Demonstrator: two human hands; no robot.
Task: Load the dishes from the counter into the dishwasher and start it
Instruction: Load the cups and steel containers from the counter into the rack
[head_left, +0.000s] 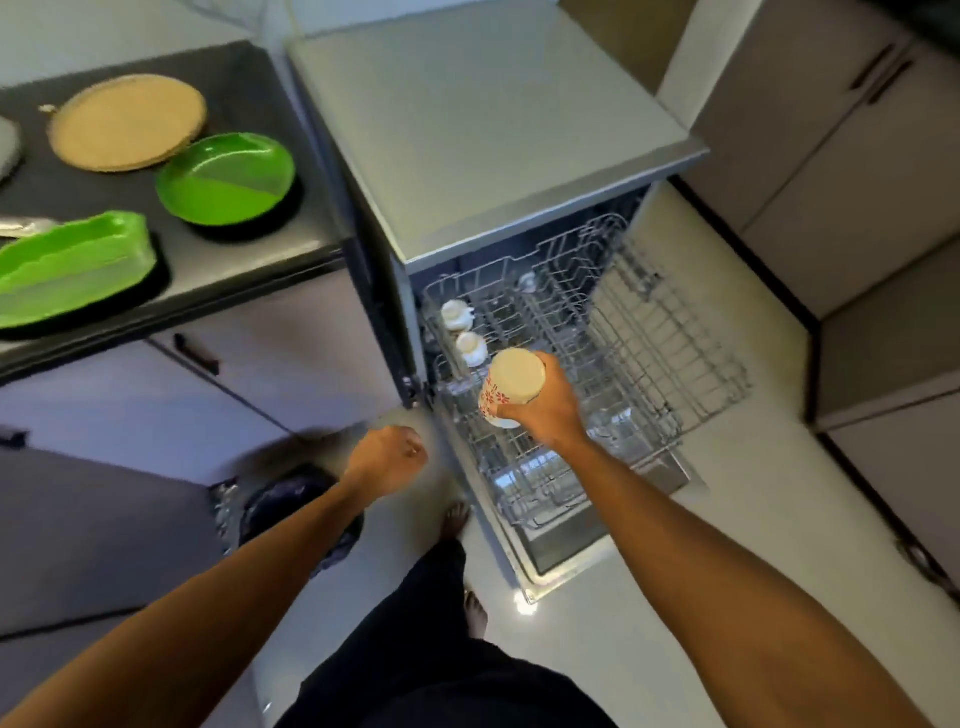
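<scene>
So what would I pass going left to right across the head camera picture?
First the leaf-shaped green tray → round green plate → left hand → patterned cup, held by the right hand → grey cupboards.

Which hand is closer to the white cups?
Right. The right hand, holding a mug, is just beside the cups; the left hand is farther back, outside the rack.

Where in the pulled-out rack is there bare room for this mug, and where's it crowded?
Crowded: the left row of the rack, where two white cups sit toward the back. Free: the spot in front of them, below the mug in the right hand, and the middle and right rows out to the right wall.
</scene>
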